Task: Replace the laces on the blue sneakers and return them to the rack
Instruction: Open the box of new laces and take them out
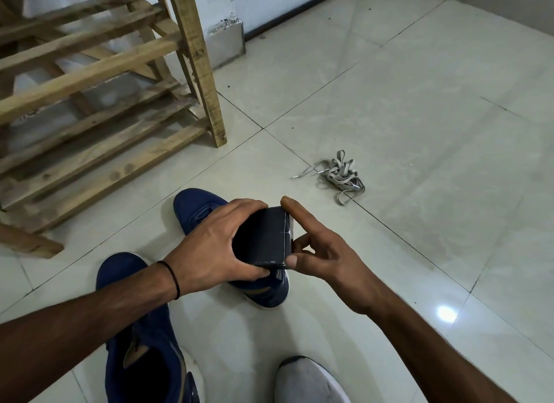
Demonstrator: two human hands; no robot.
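Two blue sneakers lie on the tiled floor without laces: one under my hands with its toe pointing away, the other nearer me on the left. My left hand grips a small black box from the left side. My right hand pinches the box's right end, with the index finger along its top edge and the thumb at its lower corner. A tangled heap of grey laces lies on the floor to the right, beyond my hands.
A wooden slatted shoe rack stands at the left, its shelves bare in view. A grey-white shoe toe shows at the bottom edge. Pale floor tiles stretch to the right and far side, up to a wall.
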